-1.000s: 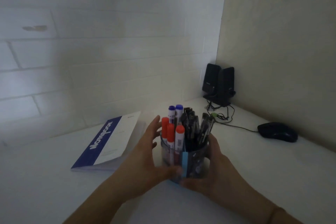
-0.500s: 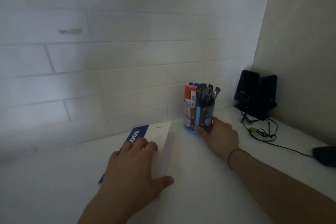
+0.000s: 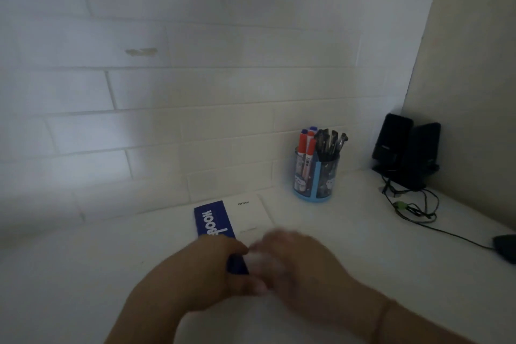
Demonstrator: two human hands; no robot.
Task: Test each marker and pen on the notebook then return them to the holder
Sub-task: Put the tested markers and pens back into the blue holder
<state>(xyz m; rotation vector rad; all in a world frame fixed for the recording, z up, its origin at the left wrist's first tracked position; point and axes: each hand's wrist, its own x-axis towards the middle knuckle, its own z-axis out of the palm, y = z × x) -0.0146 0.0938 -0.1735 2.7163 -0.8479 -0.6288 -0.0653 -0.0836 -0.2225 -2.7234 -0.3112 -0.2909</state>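
A closed blue-and-white notebook (image 3: 237, 220) lies on the white tabletop (image 3: 363, 274), its long axis running away from the person. Its near end sits under both hands. The left hand (image 3: 206, 268) grips the near blue edge; the right hand (image 3: 296, 262) is motion-blurred, its grasp unclear. The holder (image 3: 317, 179), full of markers (image 3: 305, 148) and pens (image 3: 331, 142), stands beyond, to the right.

Two black speakers (image 3: 406, 152) in the desk corner, tangled cables (image 3: 410, 208) beside them, dark mouse (image 3: 506, 250) at right edge
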